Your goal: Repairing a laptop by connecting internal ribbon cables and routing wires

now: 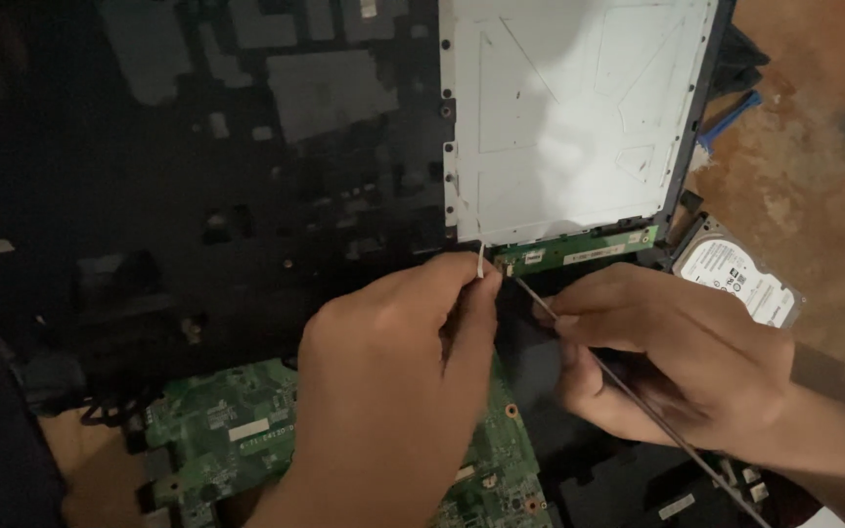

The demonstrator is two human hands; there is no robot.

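I see two hands at work over an opened laptop chassis [198, 196] — black, lying flat on the brown worktop [814, 166]. My left hand [393, 381] is closed in a pinch, thumb and forefinger gripping one thin white strip [481, 260] that stands upright just below the lower edge of the single silver metal plate [569, 108]. My right hand [667, 352] is curled shut around one slender metal tool [638, 396], its tip touching the end of the one narrow green circuit strip [579, 251] beside the white strip. The two hands sit close together, almost touching. Below my left hand lies one larger green circuit board [227, 430], partly hidden by my wrist. Toward the worktop's right edge rests one hard drive [740, 279] with a white label, just beside the chassis corner — and one blue strip [731, 117] shows farther up that edge.
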